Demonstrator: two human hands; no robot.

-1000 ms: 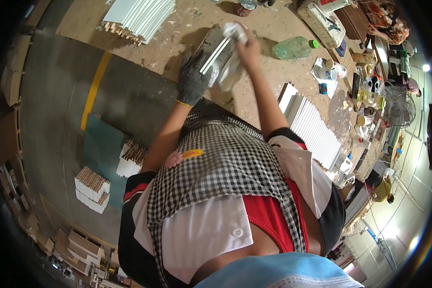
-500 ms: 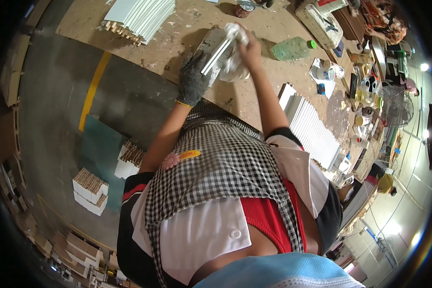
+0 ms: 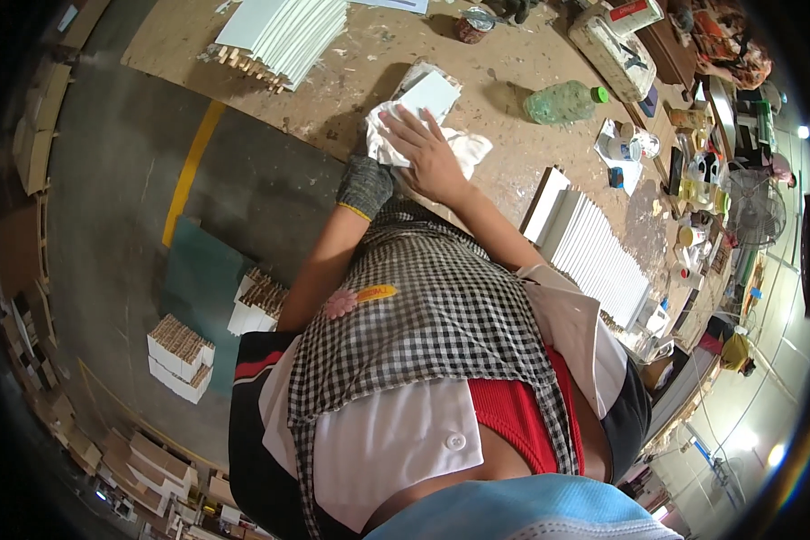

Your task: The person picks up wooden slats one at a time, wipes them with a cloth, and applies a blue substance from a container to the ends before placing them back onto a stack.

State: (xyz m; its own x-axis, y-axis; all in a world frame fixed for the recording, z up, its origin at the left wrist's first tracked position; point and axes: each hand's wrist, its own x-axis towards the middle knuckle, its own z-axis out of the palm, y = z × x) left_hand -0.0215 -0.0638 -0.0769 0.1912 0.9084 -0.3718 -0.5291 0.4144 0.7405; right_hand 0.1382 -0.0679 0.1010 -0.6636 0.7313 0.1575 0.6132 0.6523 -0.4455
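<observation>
My bare right hand point(image 3: 432, 162) lies with fingers stretched out and spread on a crumpled white cloth point(image 3: 463, 151). Under the cloth is a small white panel point(image 3: 430, 95), its far end showing past my fingertips. That panel rests over a worn block point(image 3: 453, 81) on the workbench. My left hand point(image 3: 365, 183), in a dark grey knitted glove with a yellow cuff edge, is at the panel's near left end. Its fingers are hidden behind the cloth, so its grip does not show.
A stack of white panels point(image 3: 283, 36) lies at the bench's far left, a long row of white strips point(image 3: 594, 252) at the right. Beyond my right hand are a green plastic bottle point(image 3: 560, 103) and a small tub point(image 3: 474, 27). Another person's dark-gloved hand point(image 3: 516, 9) shows at the top edge.
The white panel was tilted on edge with the cloth around it; now it lies flatter, white face up. My right hand has come down nearer, flattening from a grip into spread fingers.
</observation>
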